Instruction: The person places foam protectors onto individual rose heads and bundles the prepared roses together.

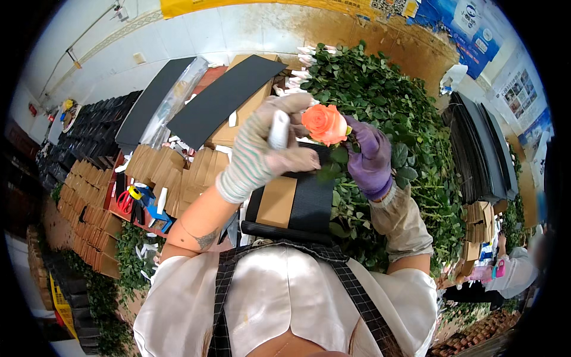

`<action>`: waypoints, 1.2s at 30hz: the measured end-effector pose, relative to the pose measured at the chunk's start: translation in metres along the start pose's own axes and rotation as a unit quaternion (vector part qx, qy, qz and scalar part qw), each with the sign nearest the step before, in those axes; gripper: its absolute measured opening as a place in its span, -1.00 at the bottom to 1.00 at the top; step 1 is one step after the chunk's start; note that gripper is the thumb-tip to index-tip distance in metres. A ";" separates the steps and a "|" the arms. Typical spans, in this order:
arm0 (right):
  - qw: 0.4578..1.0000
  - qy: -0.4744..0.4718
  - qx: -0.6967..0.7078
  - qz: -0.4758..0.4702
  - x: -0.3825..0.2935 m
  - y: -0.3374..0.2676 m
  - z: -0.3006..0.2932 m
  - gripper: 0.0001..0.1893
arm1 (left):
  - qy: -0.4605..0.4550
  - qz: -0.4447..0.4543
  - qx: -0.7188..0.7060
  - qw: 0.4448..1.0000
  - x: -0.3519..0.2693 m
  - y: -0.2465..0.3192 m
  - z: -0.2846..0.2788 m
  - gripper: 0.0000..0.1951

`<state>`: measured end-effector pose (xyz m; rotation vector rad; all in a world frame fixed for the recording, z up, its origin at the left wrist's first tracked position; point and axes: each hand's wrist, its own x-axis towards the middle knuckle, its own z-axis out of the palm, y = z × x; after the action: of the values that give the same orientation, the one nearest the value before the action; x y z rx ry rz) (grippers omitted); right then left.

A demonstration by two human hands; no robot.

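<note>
A coral-orange rose (324, 125) in bloom faces up at chest height. My right hand (370, 154), in a purple glove, grips it just below the bloom, with green leaves hanging beneath. Close on the other side is my left hand (256, 154), in a pale glove with green stripes; a small white tubular sleeve (279, 129) sits among its fingers. The left fingertips come near the petals; whether they touch is unclear. Below both hands lies a black corrugated sheet (310, 209) with a brown cardboard piece (277, 201) on it.
Leafy rose stems (370, 85), many heads in white sleeves (305, 58), pile up at right. Black sheets (227, 98) and folded cardboard pieces (156, 165) lie left, near red-handled scissors (126, 203) and a blue tool (159, 218). Another person (517, 270) is at far right.
</note>
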<state>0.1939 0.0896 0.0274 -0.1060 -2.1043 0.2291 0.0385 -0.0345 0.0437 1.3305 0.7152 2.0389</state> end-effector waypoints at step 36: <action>0.782 0.263 -0.403 0.397 -0.381 -0.304 -0.149 -0.66 | -0.509 -0.207 0.562 0.618 -0.091 -0.093 -0.093 -0.17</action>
<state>0.5235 -0.2539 -0.1551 -1.4155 -1.3444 -0.2187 -0.0009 -0.0479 -0.1104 2.2699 1.5386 0.0187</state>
